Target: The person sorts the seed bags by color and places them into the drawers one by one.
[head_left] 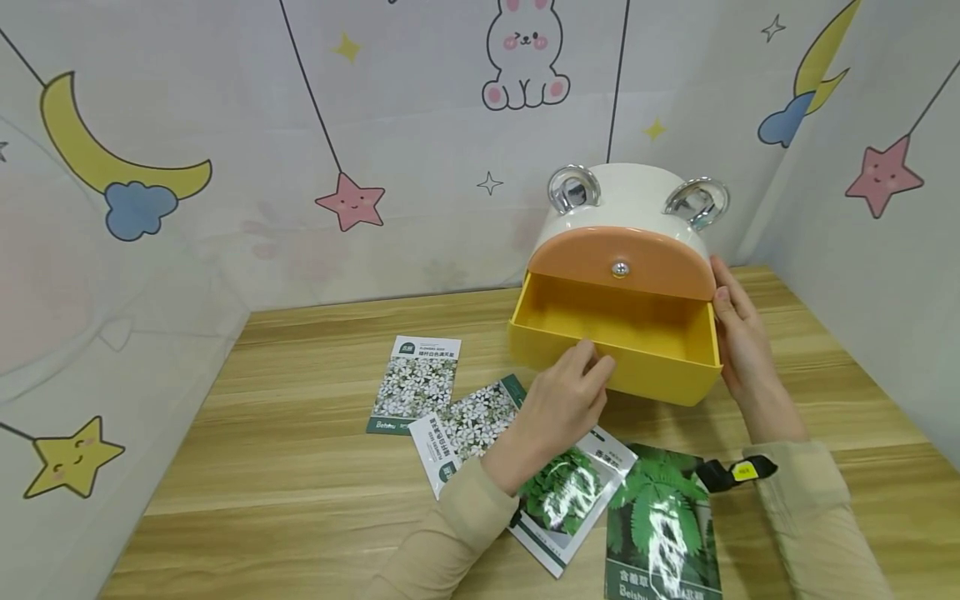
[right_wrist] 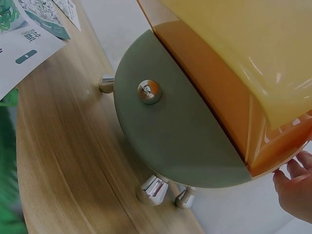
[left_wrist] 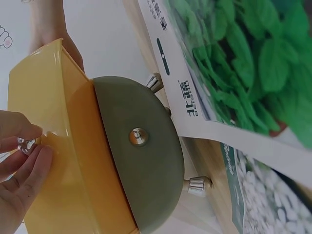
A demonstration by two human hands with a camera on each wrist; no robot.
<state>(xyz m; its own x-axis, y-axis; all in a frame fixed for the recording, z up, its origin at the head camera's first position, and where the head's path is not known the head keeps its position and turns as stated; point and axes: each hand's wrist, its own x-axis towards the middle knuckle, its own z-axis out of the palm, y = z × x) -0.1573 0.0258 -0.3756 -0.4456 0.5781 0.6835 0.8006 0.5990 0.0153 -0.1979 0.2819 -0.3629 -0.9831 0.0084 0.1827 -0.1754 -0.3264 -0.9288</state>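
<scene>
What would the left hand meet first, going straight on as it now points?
The left hand would probably meet the yellow plastic drawer front, just behind the shiny round knob it pinches; the gap is unclear.

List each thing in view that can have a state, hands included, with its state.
Box: upright on the table
Orange drawer: shut
Yellow drawer: pulled open
Green drawer: shut
Left white-flower packet: lying face up
Right white-flower packet: face up, partly hidden
Leafy packet: face up, partly hidden
Fern packet: face up
Left hand: pinching the yellow drawer's knob
Right hand: against the box's side
</scene>
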